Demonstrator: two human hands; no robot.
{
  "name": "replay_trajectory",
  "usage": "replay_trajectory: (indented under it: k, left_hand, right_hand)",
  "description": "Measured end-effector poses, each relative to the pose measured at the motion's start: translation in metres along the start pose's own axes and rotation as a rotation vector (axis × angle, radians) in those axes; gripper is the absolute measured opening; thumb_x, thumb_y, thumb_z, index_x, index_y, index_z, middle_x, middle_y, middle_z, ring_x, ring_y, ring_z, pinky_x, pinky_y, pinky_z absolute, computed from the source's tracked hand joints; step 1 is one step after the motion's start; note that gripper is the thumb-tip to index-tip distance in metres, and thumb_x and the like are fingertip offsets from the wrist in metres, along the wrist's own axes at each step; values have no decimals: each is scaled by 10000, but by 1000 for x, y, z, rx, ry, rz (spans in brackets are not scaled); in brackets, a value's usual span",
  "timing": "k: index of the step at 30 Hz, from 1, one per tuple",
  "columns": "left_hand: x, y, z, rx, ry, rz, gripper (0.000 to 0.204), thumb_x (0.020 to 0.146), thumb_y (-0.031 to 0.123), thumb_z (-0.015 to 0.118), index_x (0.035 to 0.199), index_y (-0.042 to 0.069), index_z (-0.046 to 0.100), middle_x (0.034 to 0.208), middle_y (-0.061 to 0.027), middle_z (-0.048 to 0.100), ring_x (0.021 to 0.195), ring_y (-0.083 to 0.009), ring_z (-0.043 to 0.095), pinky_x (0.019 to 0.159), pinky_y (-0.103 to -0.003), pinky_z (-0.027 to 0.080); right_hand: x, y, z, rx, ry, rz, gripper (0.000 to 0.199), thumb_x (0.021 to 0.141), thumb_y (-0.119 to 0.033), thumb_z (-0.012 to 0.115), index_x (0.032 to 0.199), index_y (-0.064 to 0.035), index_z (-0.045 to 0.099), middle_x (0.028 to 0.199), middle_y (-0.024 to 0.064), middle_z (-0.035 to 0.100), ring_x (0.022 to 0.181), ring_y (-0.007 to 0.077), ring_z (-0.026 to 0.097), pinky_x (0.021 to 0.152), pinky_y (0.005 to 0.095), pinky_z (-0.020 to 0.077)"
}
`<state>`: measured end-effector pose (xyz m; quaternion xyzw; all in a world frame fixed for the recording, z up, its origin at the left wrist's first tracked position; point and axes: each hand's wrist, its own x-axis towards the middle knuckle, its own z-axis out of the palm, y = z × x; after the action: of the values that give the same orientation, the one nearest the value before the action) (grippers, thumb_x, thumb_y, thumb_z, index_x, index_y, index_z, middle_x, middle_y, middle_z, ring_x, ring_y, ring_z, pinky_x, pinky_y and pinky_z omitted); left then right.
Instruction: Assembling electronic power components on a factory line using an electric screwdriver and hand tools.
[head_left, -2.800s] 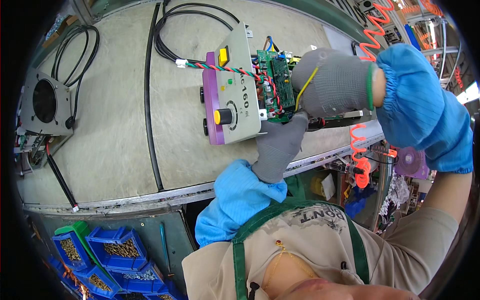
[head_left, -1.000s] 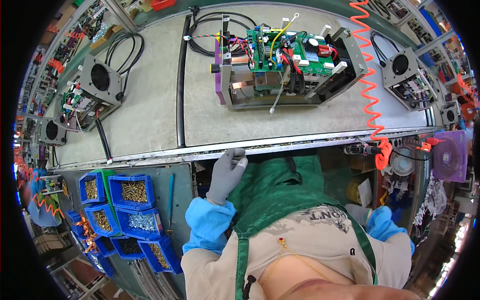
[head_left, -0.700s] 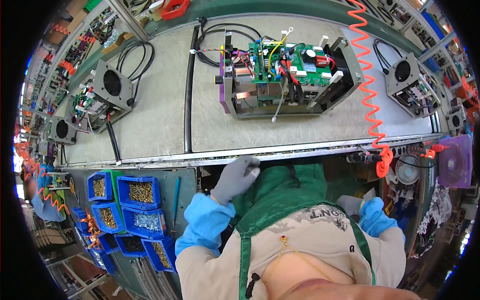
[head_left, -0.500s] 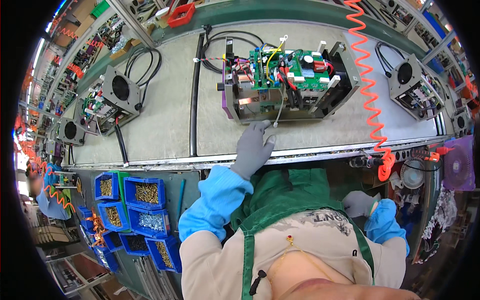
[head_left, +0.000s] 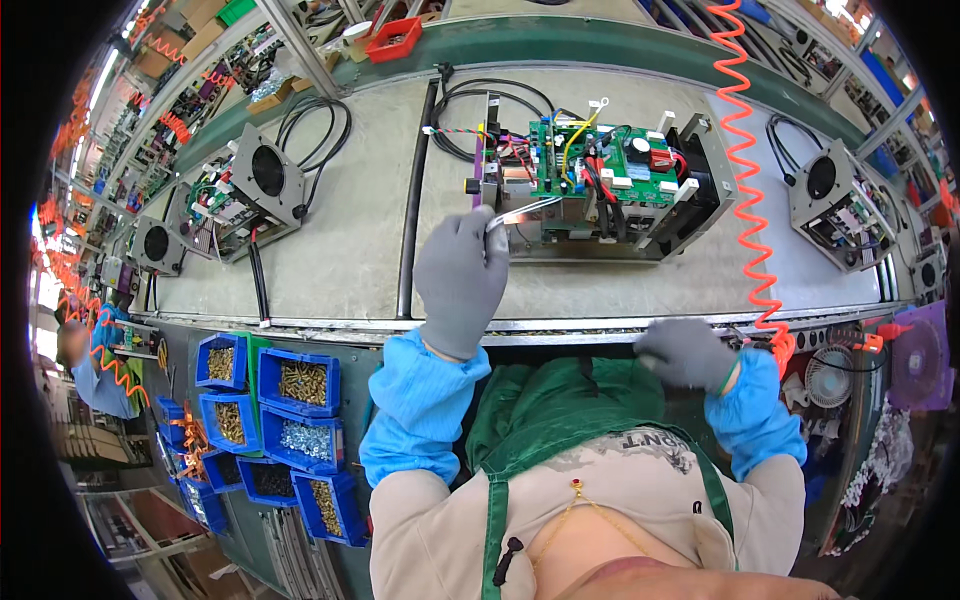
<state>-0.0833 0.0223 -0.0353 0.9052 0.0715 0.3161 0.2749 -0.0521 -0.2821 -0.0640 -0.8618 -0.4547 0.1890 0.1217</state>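
My left hand [head_left: 462, 278], in a grey glove, pinches the end of thin white wires [head_left: 527, 209] at the near left side of an open electronics unit [head_left: 590, 245]. The wires stretch from my fingertips toward the underside of the unit's green circuit board [head_left: 560, 180]. On the board sit coloured leads, white blocks and a red part. A red-and-black twisted lead [head_left: 455, 132] sticks out at the unit's left. My right hand [head_left: 690, 353], also gloved, is over my green apron by the bench's front edge, apart from the unit. Its fingers are smeared by motion.
Similar units with fans stand at left [head_left: 250, 185] and right [head_left: 835, 205]. A coiled orange hose [head_left: 745, 170] hangs right of the middle unit. Blue bins [head_left: 300, 410] of screws and small fittings lie at lower left. A black strip [head_left: 418, 200] crosses the bench.
My left hand has moved left and taken hold of the white wires, which hung down in front of the unit before. My right hand has risen from beside my lap toward the bench edge.
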Motion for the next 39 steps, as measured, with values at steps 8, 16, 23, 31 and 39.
replay_trajectory:
  k: [8,16,23,31,39]
  left_hand:
    - [47,15,-23,189,77,275,118,761,109,665,874,85,642,805,-78,589,762,-253,596,625,-368,476]
    - [74,39,-9,533,-186,407,85,709,116,648,790,92,641,804,-67,588,774,-239,610,622,-354,500]
    - [115,48,-17,683,-118,277,67,784,115,609,841,95,640,851,-76,617,811,-254,633,669,-366,516]
    - [152,-14,-11,-214,-207,134,204,835,123,639,1030,72,666,928,-102,682,799,-235,668,717,-322,521]
    - [139,-28,2,-612,-195,27,246,862,46,641,1101,-11,644,977,-66,681,900,-107,616,809,-243,493]
  right_hand:
    - [78,-52,-99,-195,472,-411,129,783,-171,621,903,-123,611,772,53,555,756,251,589,607,390,468]
    - [90,-55,-97,-213,417,-454,149,766,-152,654,910,-114,648,754,68,574,725,258,585,609,379,467]
    - [80,-42,-99,-178,402,-412,158,758,-150,666,912,-119,648,780,58,595,722,258,604,609,378,476]
    - [136,-52,-187,395,718,-178,331,797,-127,587,1112,-27,603,869,138,659,768,199,636,670,331,513]
    - [217,-49,-186,779,200,-61,315,783,-105,632,1086,-27,601,903,23,635,760,85,583,602,224,473]
